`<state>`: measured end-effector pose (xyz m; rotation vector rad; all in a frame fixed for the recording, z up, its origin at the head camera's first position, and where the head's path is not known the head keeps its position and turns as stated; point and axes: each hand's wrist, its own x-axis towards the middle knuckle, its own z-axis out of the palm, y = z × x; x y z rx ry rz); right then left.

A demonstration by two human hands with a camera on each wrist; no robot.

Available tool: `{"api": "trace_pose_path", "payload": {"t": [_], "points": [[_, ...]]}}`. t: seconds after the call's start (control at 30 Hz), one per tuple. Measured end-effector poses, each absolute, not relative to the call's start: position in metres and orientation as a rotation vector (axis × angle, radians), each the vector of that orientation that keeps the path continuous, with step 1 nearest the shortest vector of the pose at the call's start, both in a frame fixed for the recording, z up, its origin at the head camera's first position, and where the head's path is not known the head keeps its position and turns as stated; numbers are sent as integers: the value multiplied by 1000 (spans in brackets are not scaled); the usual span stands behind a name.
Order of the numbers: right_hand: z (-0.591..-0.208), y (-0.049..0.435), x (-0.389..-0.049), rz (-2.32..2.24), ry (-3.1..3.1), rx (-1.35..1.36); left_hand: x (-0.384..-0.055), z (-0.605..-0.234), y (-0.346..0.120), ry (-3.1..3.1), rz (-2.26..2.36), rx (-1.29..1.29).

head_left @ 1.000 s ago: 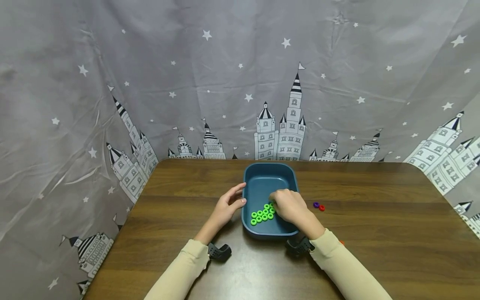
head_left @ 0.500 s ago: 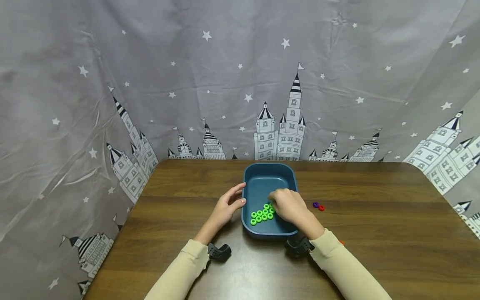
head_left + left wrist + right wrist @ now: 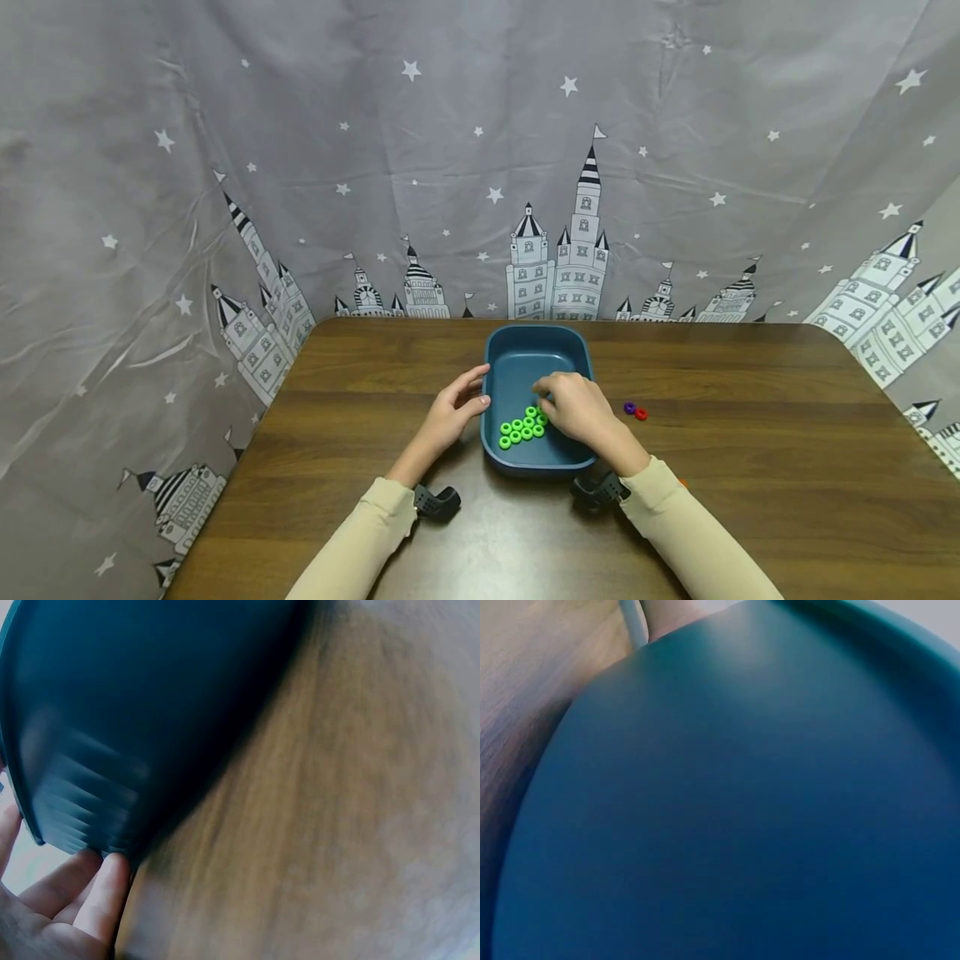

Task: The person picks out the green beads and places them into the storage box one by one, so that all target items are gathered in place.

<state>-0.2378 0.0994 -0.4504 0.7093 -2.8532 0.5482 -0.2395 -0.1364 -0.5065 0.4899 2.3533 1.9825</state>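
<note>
A dark blue rectangular bin (image 3: 517, 467) stands on the table. Inside it, several bright green rings (image 3: 527, 422) lie close together in slanting rows toward the front left. My left hand (image 3: 450, 412) rests against the bin's left side, fingers and thumb spread along the wall; in the left wrist view its fingertips (image 3: 112, 874) touch the ribbed outer wall. My right hand (image 3: 576, 408) reaches over the right part of the bin, beside the far end of the rings. Its index finger and thumb stand apart, and the hand partly covers the rings there. The right wrist view shows mostly bin wall (image 3: 727, 795).
A purple ring (image 3: 629, 408) and a red ring (image 3: 641, 414) lie on the wooden table (image 3: 750, 433) right of the bin. Something small and orange (image 3: 682, 482) peeks out by the right sleeve. A grey castle-print curtain (image 3: 450, 167) hangs behind the table.
My right index finger and thumb, earlier curled together over the far end of the rings, have spread apart and lifted slightly. The left hand stays at the bin's side.
</note>
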Motion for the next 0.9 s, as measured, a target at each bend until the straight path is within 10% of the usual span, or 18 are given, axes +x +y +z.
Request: {"api": "trace_pose_path", "payload": {"t": [0.9], "points": [[-452,108,-240,1249,-2482,640,-240,-509,-143,2244,2051,446]]}}
